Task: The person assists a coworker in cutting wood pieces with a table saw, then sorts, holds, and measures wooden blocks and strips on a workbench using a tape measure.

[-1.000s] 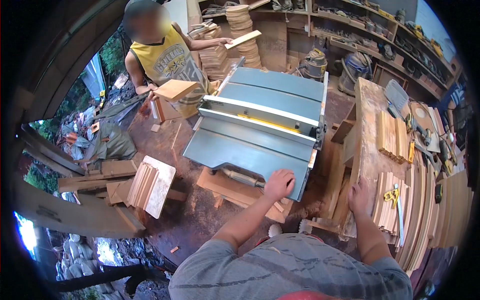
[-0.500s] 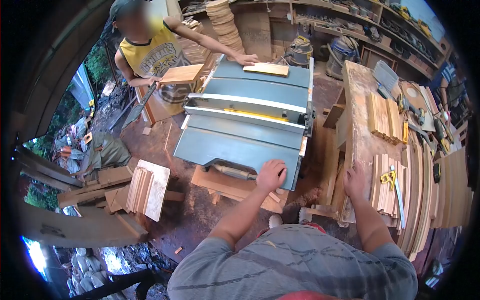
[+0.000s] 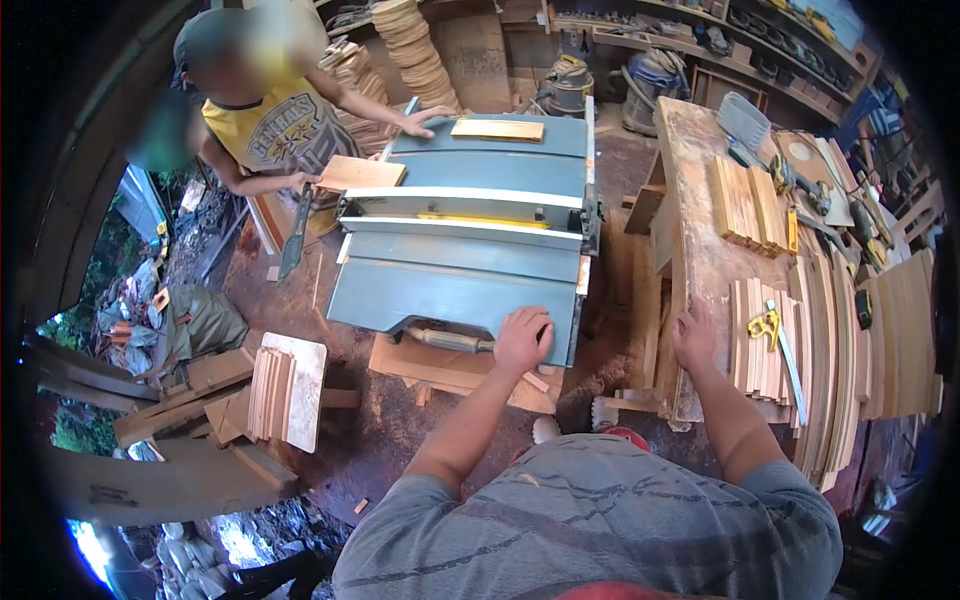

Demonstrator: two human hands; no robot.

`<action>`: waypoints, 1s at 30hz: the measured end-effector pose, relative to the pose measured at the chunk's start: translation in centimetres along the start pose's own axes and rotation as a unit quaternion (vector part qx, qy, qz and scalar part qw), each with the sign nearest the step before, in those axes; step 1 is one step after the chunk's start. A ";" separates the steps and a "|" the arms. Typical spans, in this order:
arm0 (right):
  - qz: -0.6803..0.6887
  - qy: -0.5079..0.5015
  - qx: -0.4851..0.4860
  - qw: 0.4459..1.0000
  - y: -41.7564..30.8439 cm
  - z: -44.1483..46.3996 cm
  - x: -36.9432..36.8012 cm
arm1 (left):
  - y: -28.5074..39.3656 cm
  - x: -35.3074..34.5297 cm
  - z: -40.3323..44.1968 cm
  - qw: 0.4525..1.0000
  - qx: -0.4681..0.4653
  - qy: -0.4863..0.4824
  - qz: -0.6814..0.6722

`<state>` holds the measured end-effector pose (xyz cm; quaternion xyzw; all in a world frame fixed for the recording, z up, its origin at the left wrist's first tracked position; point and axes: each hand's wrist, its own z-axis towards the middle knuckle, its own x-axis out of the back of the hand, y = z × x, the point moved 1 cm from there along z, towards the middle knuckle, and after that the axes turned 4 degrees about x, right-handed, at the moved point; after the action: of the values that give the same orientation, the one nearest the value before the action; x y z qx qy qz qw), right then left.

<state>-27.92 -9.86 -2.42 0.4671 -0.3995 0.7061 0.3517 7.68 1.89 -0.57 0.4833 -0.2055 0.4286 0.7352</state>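
My left hand (image 3: pixel 524 338) lies on the near right corner of the table saw (image 3: pixel 440 298), fingers spread on the grey top, holding nothing. My right hand (image 3: pixel 694 335) rests at the left edge of the wooden workbench (image 3: pixel 690 215), fingers stretched out. Beside it lie several thin wood strips (image 3: pixel 750 345), with a yellow-headed square (image 3: pixel 766 325) on top. Across the saw, a co-worker's hand holds a wooden board (image 3: pixel 362 173) and a dark flat tool (image 3: pixel 294 240). Near the co-worker's other hand (image 3: pixel 428 121), a short wood piece (image 3: pixel 497 130) lies on the saw top.
A fence (image 3: pixel 470 205) crosses the saw top. Wood blocks (image 3: pixel 745 205), a drill (image 3: pixel 812 190) and a clear plastic container (image 3: pixel 745 122) sit on the bench. Strips lie on a white-topped stand (image 3: pixel 308 395) at left. Shop vacuums (image 3: pixel 657 88) stand behind.
The co-worker's hand has come off the short wood piece and moved left of it. My view has shifted slightly; both my hands stay where they rested.
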 end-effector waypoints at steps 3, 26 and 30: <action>0.047 0.020 -0.019 0.999 -0.3 0.1 0.2 | 0.1 0.1 0.1 1.000 -0.011 0.008 -0.003; 0.534 -0.171 0.317 0.765 -20.1 9.3 -1.3 | -0.1 0.1 0.2 0.996 0.066 0.005 0.064; 0.505 -0.186 0.291 0.791 -17.2 5.2 -1.4 | -0.7 0.2 0.1 0.994 0.109 0.027 -0.001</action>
<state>-10.48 -7.24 1.57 0.4015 -0.4117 0.7655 -0.2886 8.39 1.76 -0.83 0.5492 -0.1364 0.4605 0.6839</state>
